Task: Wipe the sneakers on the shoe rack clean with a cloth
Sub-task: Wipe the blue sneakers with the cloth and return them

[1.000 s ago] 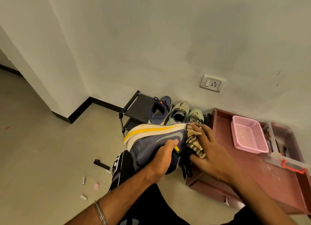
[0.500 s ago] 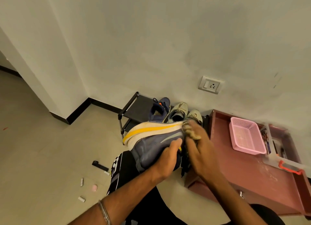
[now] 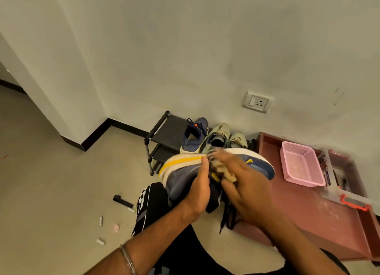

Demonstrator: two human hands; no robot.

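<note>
- We note a black shoe rack (image 3: 164, 128) against the wall, its left part bare; toward its right end stand a navy sneaker (image 3: 194, 136) and two beige sneakers (image 3: 218, 136), side by side, toes to the wall.
- Just right of the rack lies a reddish-brown tray-like unit (image 3: 304, 219). Near its far edge sits a pink basket (image 3: 301, 164), and beside that, at the right edge, a clear box with an orange latch (image 3: 352, 202).
- On the floor (image 3: 51, 192) left of us lie a black strip (image 3: 122, 200) and several small pale scraps (image 3: 100, 241). A wall socket (image 3: 258, 102) is mounted above the rack.
- The held sneaker (image 3: 181, 172), grey-blue with a white and yellow sole, is off the rack, in the air before it, and hides the rack's near right corner.
- It lies on its side, sole turned to the wall, long axis running left to right; we cannot tell which end is the toe. Its black laces hang down.
- The left hand (image 3: 198, 194) grips the upper from below, thumb raised to the sole.
- The right hand (image 3: 244, 184) grasps a patterned cloth (image 3: 223, 170) and presses it to the sneaker's side.
</note>
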